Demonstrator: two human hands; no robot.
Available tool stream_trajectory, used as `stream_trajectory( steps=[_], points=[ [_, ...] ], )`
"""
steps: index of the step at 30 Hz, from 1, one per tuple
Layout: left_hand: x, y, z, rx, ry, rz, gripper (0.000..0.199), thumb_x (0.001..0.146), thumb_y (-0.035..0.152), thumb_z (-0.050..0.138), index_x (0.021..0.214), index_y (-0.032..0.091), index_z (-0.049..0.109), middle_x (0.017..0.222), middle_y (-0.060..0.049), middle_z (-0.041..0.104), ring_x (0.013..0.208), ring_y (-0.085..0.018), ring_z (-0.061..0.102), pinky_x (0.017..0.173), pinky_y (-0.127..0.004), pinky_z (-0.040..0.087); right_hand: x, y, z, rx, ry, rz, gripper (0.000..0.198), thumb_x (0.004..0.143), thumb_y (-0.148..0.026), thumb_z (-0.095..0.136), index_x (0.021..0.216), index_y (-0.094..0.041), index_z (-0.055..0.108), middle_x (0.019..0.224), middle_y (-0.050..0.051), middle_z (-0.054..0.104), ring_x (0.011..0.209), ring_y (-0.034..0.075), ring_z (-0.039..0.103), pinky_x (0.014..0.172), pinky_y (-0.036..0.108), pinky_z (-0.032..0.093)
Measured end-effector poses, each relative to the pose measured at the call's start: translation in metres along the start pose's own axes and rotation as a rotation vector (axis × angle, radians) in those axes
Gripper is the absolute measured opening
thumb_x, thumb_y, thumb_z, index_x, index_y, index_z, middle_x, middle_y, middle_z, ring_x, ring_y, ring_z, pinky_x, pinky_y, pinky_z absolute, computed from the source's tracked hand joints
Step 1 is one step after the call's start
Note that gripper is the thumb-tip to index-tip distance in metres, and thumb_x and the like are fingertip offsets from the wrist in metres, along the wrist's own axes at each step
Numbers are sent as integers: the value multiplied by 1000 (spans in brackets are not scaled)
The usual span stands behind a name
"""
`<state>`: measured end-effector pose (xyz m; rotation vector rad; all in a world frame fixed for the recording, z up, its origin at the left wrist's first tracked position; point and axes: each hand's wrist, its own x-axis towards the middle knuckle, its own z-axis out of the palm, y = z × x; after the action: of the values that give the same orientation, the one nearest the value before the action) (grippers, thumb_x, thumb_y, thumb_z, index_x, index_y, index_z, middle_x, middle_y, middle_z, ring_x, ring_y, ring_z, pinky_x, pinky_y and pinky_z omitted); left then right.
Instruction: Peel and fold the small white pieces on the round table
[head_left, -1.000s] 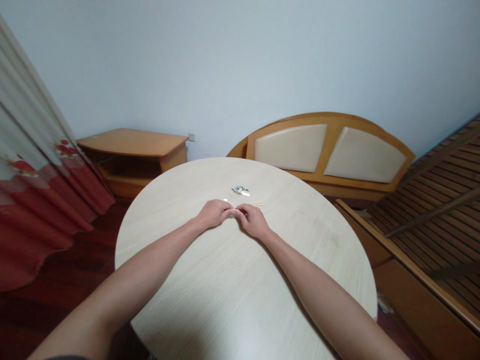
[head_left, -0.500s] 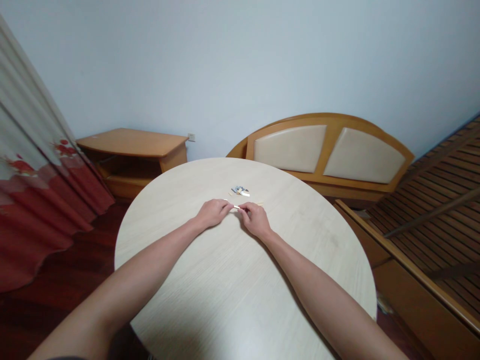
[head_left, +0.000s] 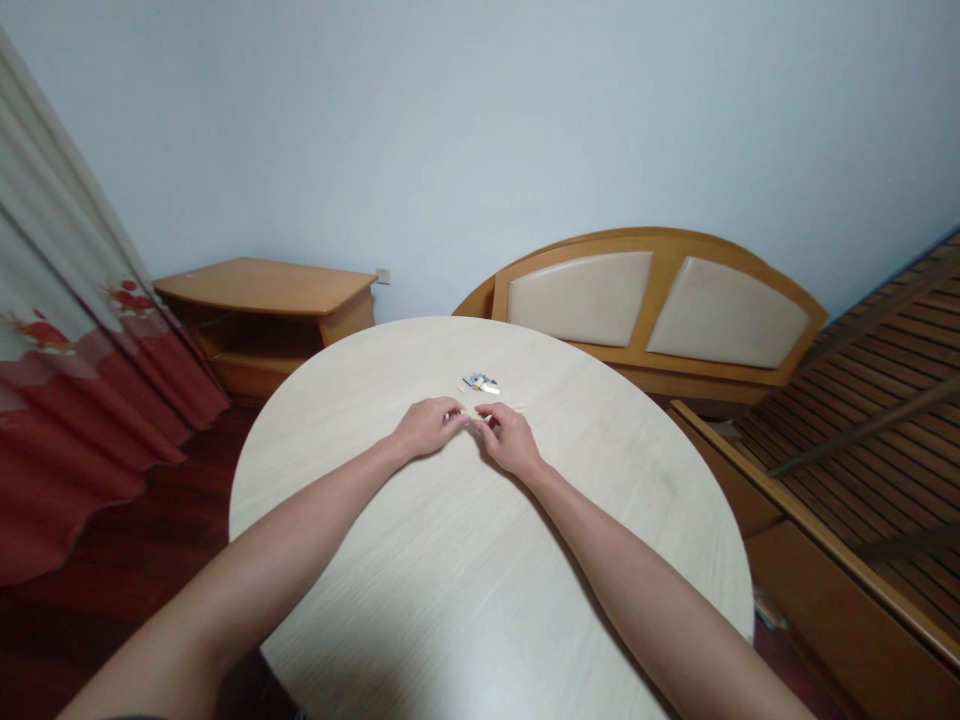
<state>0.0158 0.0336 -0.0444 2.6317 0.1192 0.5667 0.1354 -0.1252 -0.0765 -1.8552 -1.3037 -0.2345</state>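
Observation:
Over the middle of the pale round table [head_left: 420,540], my left hand [head_left: 430,427] and my right hand [head_left: 511,438] face each other with the fingertips almost meeting. A small pale yellowish piece [head_left: 472,412] shows between them, too small to name. The left thumb and fingers pinch its left end. My right hand has its thumb and forefinger curled at the right end, partly hiding it. Just beyond the fingers lies a little pile of small grey, white and tan parts [head_left: 480,382]. A thin tan strip [head_left: 520,408] rests beside the right knuckles.
Behind the table stand a low wooden cabinet [head_left: 262,285] at left and a padded headboard [head_left: 581,298] at right. A bed frame with slats [head_left: 862,440] is along the right side. A red and white curtain [head_left: 82,400] hangs at left.
The piece between my fingers showed a bright white face before and now looks yellowish. My fingers have shifted slightly around it, and the right fingers are a bit more parted. The arms stay put.

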Motion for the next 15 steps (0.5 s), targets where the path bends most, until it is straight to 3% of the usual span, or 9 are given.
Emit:
stream_trajectory(
  steps=[15],
  points=[
    [-2, 0, -1, -34, 32, 22, 31, 91, 41, 58, 108, 18, 70, 101, -5, 73, 82, -17, 65, 78, -28, 49, 1, -2, -2, -54, -49, -3, 19, 91, -31, 60, 103, -18, 68, 95, 7, 69, 78, 18, 62, 75, 30, 48]
  ],
)
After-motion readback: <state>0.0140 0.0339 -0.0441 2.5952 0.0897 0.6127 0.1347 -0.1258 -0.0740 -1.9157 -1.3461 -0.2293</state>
